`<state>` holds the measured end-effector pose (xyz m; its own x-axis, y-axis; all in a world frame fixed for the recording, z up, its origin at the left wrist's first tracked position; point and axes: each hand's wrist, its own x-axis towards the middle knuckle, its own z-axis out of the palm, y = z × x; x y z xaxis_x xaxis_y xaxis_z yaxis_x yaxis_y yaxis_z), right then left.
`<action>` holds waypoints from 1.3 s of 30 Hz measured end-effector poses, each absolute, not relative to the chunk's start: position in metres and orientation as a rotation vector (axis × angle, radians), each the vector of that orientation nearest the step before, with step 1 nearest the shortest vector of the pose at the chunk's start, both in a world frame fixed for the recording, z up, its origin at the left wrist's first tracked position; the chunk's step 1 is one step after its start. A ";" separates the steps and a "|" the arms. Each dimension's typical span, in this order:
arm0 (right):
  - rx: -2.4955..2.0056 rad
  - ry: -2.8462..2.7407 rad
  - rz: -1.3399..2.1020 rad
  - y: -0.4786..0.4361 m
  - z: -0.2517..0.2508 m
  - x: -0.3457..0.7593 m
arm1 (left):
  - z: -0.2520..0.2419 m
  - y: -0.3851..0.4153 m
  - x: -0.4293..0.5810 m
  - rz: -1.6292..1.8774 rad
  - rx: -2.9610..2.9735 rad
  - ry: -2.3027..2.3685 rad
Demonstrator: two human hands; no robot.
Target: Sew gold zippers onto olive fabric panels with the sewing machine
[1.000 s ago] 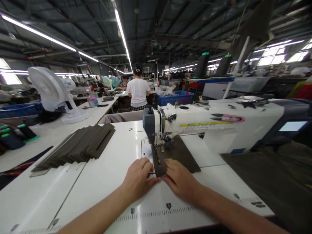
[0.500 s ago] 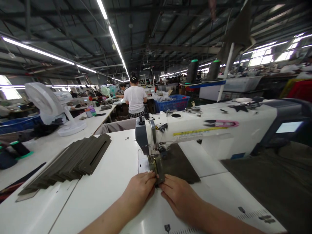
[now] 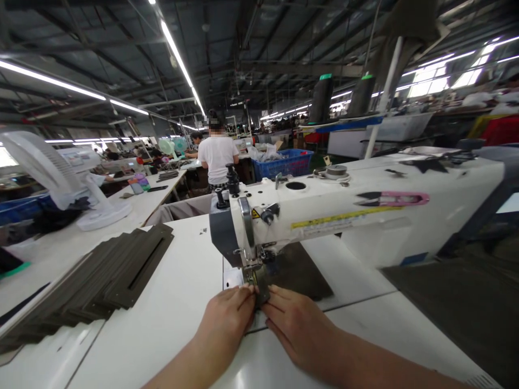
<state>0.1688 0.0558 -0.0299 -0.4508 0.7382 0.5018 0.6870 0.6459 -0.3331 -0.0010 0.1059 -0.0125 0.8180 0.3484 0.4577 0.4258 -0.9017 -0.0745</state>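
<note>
In the head view, a small dark olive fabric piece (image 3: 263, 295) lies under the presser foot of a white sewing machine (image 3: 279, 213). My left hand (image 3: 227, 320) grips its near end from the left, fingers bunched together. From the right, the fingertips of my right hand (image 3: 298, 322) press on the same end, with the thumb side turned down to the table. Both hands are close to the needle area, where the fingertips partly hide the piece. A larger flat dark piece (image 3: 306, 273) lies behind, beneath the machine arm.
Overlapping dark fabric pieces (image 3: 117, 267) fan out on the left of the white table. Pink-handled thread snips (image 3: 407, 198) rest along the machine arm. A white fan (image 3: 44, 167) stands farther left. Beyond the machine are a person in a white shirt (image 3: 218, 158) and a blue crate (image 3: 286, 166).
My view has moved in, so the machine looks larger and the fabric pile sits farther left and lower. Both hands stay at the small piece by the needle.
</note>
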 end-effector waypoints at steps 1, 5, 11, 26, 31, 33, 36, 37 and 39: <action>-1.109 -2.237 0.113 0.058 -0.031 0.169 | -0.014 0.107 -0.001 -0.648 -2.823 -0.636; -1.104 -2.210 0.110 0.061 -0.032 0.170 | -0.016 0.111 -0.001 -0.598 -2.823 -0.759; -1.109 -2.182 -0.308 0.052 -0.028 0.170 | -0.013 0.102 -0.008 -0.649 -2.789 -0.883; -1.210 -2.198 -0.167 0.082 -0.043 0.169 | -0.021 0.117 -0.004 -0.759 -2.828 -0.718; -1.144 -2.145 -0.198 0.087 -0.037 0.169 | -0.022 0.119 -0.001 -0.844 -2.804 -0.728; -1.132 -2.128 -0.199 0.086 -0.036 0.169 | -0.022 0.119 0.000 -0.862 -2.794 -0.737; -1.122 -2.126 -0.157 0.086 -0.034 0.170 | -0.024 0.119 0.000 -0.861 -2.776 -0.737; -1.116 -2.129 -0.143 0.086 -0.034 0.170 | -0.024 0.120 0.000 -0.854 -2.768 -0.734; -1.110 -2.127 -0.128 0.087 -0.034 0.170 | -0.024 0.121 0.001 -0.835 -2.749 -0.728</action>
<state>0.1704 0.0871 -0.0336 -0.3679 0.6753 0.6392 0.7472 0.6238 -0.2291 0.0010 0.1205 -0.0242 0.7227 0.4020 0.5622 0.5017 -0.8646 -0.0268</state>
